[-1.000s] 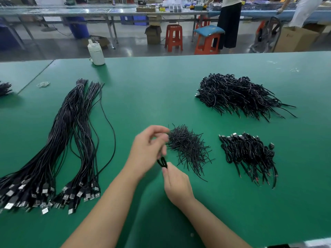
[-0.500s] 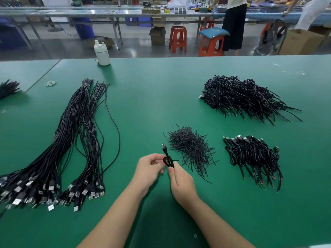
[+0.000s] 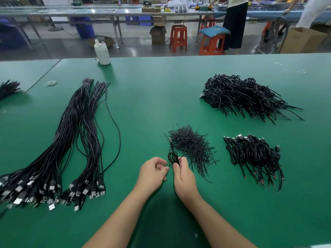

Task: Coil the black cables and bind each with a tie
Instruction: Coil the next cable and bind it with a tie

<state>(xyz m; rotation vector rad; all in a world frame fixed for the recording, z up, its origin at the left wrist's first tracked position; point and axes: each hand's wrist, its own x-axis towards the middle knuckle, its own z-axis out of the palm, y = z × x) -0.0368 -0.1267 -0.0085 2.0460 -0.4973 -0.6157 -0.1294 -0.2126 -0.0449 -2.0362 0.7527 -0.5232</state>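
Note:
A small coiled black cable (image 3: 173, 157) stands upright between my hands, its plug end poking up. My right hand (image 3: 184, 178) grips the coil at its lower end. My left hand (image 3: 152, 173) pinches a thin black tie end beside the coil. Just right of the coil lies a loose heap of black ties (image 3: 192, 146). Long uncoiled black cables (image 3: 71, 140) with USB plugs stretch along the left of the green table (image 3: 143, 97). Bound coils form a small pile (image 3: 254, 156) at the right and a large pile (image 3: 243, 95) behind it.
A white bottle (image 3: 102, 52) stands at the table's far edge. Rubber bands (image 3: 51, 83) and another cable bunch (image 3: 9, 87) lie far left. Beyond the table are red stools (image 3: 178, 40), cardboard boxes, benches and standing people.
My left hand came back from the tie heap to the coil. Both hands rose slightly, and the coil now stands upright with a tie at its base.

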